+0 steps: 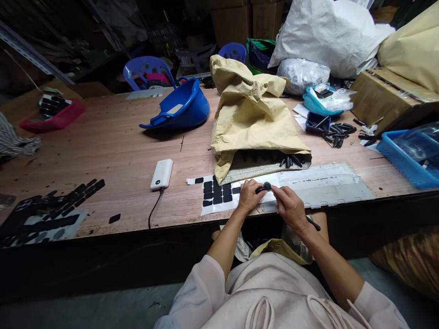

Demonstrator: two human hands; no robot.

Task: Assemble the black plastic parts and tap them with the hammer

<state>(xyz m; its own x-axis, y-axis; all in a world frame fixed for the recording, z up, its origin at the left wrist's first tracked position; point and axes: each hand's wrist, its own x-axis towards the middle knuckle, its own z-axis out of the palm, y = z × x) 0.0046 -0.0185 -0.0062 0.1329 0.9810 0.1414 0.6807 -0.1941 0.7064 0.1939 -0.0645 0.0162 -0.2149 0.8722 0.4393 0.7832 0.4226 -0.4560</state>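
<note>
My left hand (252, 194) is closed around a small black piece with a round end (267, 186), held just above the front part of the table. The fingertips of my right hand (291, 208) are pinched together beside that round end; whatever they grip is too small to make out. A black rod-shaped piece (313, 223) sticks out below my right wrist, and I cannot tell whether the palm holds it. Beside my left hand lies a white backing sheet (206, 210) with several black rounded-rectangle stickers (217, 193). Behind both hands, an open-mouthed tan sack (257, 123) has black pieces (290, 161) in its mouth.
A white power bank (162, 174) with a cable lies left of the sheet. Further left are black strips (82, 194). A blue scoop-like basin (185, 107) stands behind. To the right are a grey board (329, 187), loose black pieces (338, 132), a blue tray (404, 160) and a cardboard box (391, 100).
</note>
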